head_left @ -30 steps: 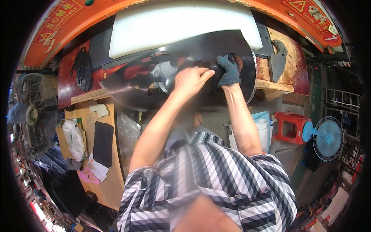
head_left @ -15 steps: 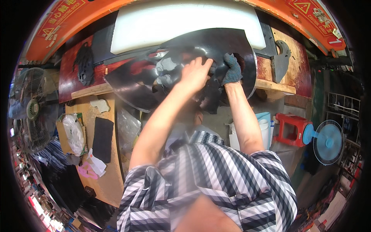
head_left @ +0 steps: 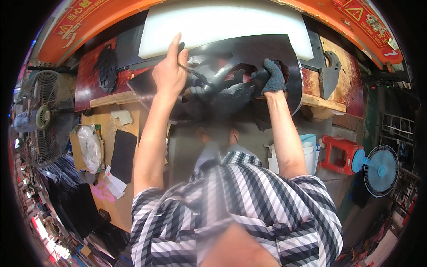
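Observation:
A large glossy black sheet [head_left: 249, 49], leather-like and riddled with cut-out holes, lies over the workbench and droops past its front edge. My bare left hand [head_left: 170, 76] is raised at the sheet's left part, index finger pointing away from me. Between its thumb and fingers is a thin black cut piece [head_left: 199, 79], whose far end hangs over the holes. My right hand [head_left: 273, 79], in a dark blue-grey knitted glove, grips the sheet at a hole's edge on the right; its lower fingers are partly hidden.
A thick white board [head_left: 222, 22] lies behind the sheet under an orange machine frame [head_left: 106, 20]. Dark gloves [head_left: 106, 71] lie left, a curved grey tool [head_left: 330, 75] right. A side table [head_left: 122, 209], a red stool [head_left: 340, 153] and fans [head_left: 381, 171] stand around.
My left hand has moved left and away from the sheet's middle, with a thin black piece now in it. The right hand stays at the sheet's right side. The sheet's holes have shifted shape.

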